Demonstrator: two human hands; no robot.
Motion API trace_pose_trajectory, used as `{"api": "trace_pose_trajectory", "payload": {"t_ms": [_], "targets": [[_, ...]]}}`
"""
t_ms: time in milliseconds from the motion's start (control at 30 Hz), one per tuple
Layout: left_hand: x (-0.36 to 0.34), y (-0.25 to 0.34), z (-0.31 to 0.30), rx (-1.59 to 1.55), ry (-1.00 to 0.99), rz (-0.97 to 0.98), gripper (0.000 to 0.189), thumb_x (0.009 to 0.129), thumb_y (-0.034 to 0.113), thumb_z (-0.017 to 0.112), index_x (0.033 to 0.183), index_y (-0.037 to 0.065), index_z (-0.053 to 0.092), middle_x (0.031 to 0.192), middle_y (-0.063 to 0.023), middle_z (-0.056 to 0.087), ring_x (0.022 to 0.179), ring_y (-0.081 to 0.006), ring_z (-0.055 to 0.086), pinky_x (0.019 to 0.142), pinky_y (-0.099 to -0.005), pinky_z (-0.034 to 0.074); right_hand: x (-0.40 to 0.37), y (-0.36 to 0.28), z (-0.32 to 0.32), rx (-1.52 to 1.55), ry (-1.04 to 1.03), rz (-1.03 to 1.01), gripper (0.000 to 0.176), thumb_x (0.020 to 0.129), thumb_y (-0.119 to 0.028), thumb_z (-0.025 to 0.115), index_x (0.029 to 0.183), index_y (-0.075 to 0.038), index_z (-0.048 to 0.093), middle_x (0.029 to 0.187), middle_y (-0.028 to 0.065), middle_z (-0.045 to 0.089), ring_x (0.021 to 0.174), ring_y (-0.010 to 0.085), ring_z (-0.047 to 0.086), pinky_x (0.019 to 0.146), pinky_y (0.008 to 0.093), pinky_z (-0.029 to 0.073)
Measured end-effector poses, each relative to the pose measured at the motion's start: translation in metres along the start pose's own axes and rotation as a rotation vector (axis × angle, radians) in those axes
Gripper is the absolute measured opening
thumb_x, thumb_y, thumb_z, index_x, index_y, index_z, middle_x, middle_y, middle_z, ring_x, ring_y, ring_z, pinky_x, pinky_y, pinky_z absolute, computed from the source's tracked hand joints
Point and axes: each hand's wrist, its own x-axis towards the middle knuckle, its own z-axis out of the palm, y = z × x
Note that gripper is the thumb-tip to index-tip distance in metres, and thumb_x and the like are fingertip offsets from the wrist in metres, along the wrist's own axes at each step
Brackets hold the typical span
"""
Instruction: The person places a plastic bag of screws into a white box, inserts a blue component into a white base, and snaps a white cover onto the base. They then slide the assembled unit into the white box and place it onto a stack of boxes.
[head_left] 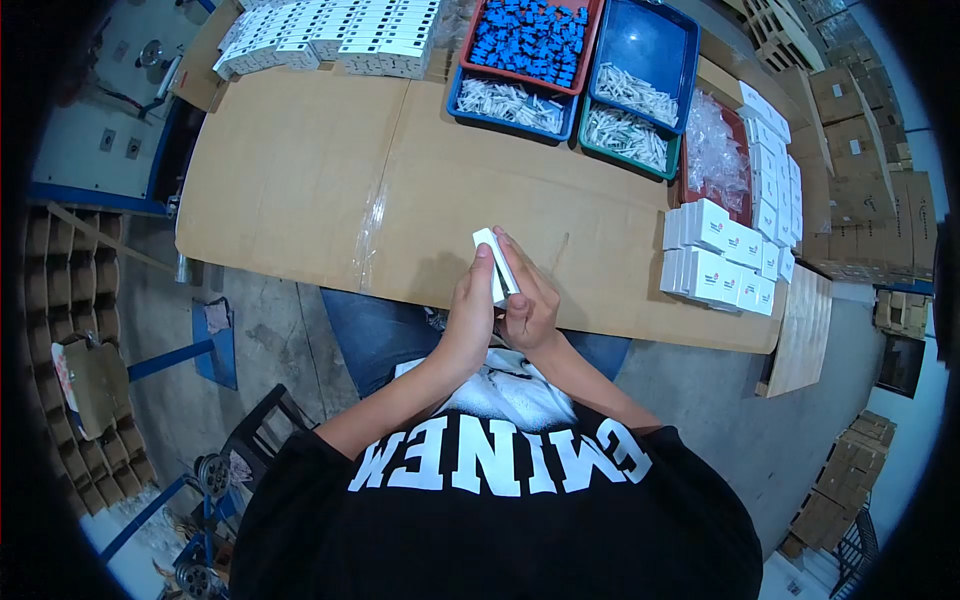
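Both my hands meet around a small white box (486,240) close over the near edge of the cardboard-covered table (290,190). My left hand (470,312) grips its left side, with the thumb pressed along the white face. Against the right side lies my right hand (530,305), its fingers stretched up along the box and the thumb bent in at the lower end. A dark gap shows along the box between the hands. Part of the box is hidden by my fingers and palms.
Rows of white boxes (385,40) stand at the back left, more white boxes (725,265) at the right. A red tray of blue parts (530,40), blue and green trays (625,150) of small white pieces, and a red tray of clear plastic bags (715,160) line the far side.
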Motion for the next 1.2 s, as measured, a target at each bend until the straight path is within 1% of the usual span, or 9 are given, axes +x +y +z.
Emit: {"api": "trace_pose_trajectory", "payload": {"t_ms": [67, 133, 233, 300, 500, 733, 800, 867, 1200], "targets": [[0.001, 0.001, -0.003, 0.0, 0.014, -0.007, 0.058, 0.109, 0.058, 0.041, 0.112, 0.005, 0.064, 0.093, -0.0012, 0.064, 0.087, -0.0096, 0.06, 0.078, -0.0254, 0.048, 0.002, -0.007, 0.001, 0.021, -0.031, 0.065, 0.073, 0.111, -0.051, 0.034, 0.145, 0.012, 0.051, 0.143, 0.0337, 0.056, 0.133, 0.0451, 0.058, 0.11, 0.0469, 0.047], [0.009, 0.007, -0.011, -0.017, -0.082, -0.093, 0.063, 0.106, 0.062, 0.046, 0.144, 0.012, 0.05, 0.123, -0.0058, 0.063, 0.112, -0.0162, 0.062, 0.096, -0.0349, 0.05, 0.006, -0.01, 0.001, 0.042, -0.065, 0.129, 0.075, 0.112, -0.052, 0.032, 0.146, 0.012, 0.049, 0.147, 0.0328, 0.053, 0.139, 0.0434, 0.054, 0.115, 0.0465, 0.043], [0.011, 0.018, -0.003, -0.145, -0.032, -0.101, 0.068, 0.104, 0.064, 0.048, 0.147, 0.011, 0.046, 0.132, -0.0079, 0.06, 0.122, -0.0199, 0.058, 0.106, -0.0397, 0.045, 0.015, -0.006, 0.0, 0.29, -0.128, 0.318, 0.074, 0.112, -0.052, 0.028, 0.149, 0.009, 0.047, 0.155, 0.0285, 0.048, 0.148, 0.0386, 0.043, 0.123, 0.0448, 0.03], [0.01, 0.022, -0.003, -0.145, -0.042, -0.119, 0.069, 0.103, 0.064, 0.049, 0.147, 0.011, 0.045, 0.135, -0.0091, 0.058, 0.128, -0.0223, 0.054, 0.111, -0.0435, 0.041, 0.02, -0.004, -0.002, 0.631, 0.024, 0.666, 0.073, 0.113, -0.051, 0.024, 0.151, 0.007, 0.046, 0.157, 0.0239, 0.046, 0.151, 0.0336, 0.039, 0.126, 0.0424, 0.025], [0.022, 0.015, -0.017, -0.086, -0.067, -0.186, 0.065, 0.103, 0.061, 0.051, 0.145, 0.011, 0.047, 0.134, -0.0089, 0.058, 0.125, -0.0217, 0.056, 0.109, -0.045, 0.042, 0.029, 0.0, -0.024, 0.416, -0.113, 0.82, 0.06, 0.112, -0.045, 0.04, 0.145, 0.003, 0.055, 0.145, 0.0184, 0.059, 0.14, 0.0279, 0.052, 0.119, 0.0398, 0.037], [0.029, -0.009, -0.02, 0.114, -0.039, 0.107, 0.059, 0.112, 0.048, 0.041, 0.154, 0.008, 0.041, 0.143, -0.0123, 0.052, 0.131, -0.0213, 0.053, 0.112, -0.0428, 0.041, 0.027, -0.015, -0.001, 0.421, -0.034, 0.711, 0.044, 0.109, -0.03, 0.058, 0.139, 0.002, 0.059, 0.124, 0.0118, 0.069, 0.115, 0.015, 0.062, 0.096, 0.0282, 0.051], [0.035, -0.022, -0.027, 0.166, -0.049, 0.235, 0.06, 0.113, 0.046, 0.037, 0.16, 0.007, 0.035, 0.147, -0.014, 0.05, 0.136, -0.0218, 0.05, 0.115, -0.0414, 0.039, 0.033, -0.018, 0.001, 0.46, -0.012, 0.787, 0.044, 0.109, -0.029, 0.059, 0.138, 0.003, 0.06, 0.123, 0.0115, 0.07, 0.114, 0.0147, 0.063, 0.095, 0.0283, 0.051], [0.037, -0.03, -0.031, 0.486, -0.014, 0.386, 0.071, 0.114, 0.046, 0.033, 0.167, 0.005, 0.012, 0.141, -0.0215, 0.048, 0.129, -0.0336, 0.051, 0.117, -0.0412, 0.033, 0.039, -0.021, 0.002, 0.497, 0.012, 0.863, 0.043, 0.108, -0.029, 0.061, 0.137, 0.003, 0.061, 0.122, 0.0113, 0.07, 0.113, 0.0144, 0.064, 0.094, 0.0283, 0.052], [0.018, -0.015, -0.023, 0.561, -0.055, 0.57, 0.062, 0.115, 0.032, 0.035, 0.166, 0.004, 0.016, 0.152, -0.0251, 0.04, 0.141, -0.0332, 0.045, 0.118, -0.0401, 0.034, 0.039, -0.014, 0.005, 0.412, -0.018, 0.865, 0.054, 0.102, -0.032, 0.07, 0.139, 0.007, 0.06, 0.13, 0.0206, 0.069, 0.125, 0.0243, 0.064, 0.104, 0.0356, 0.05]]}}
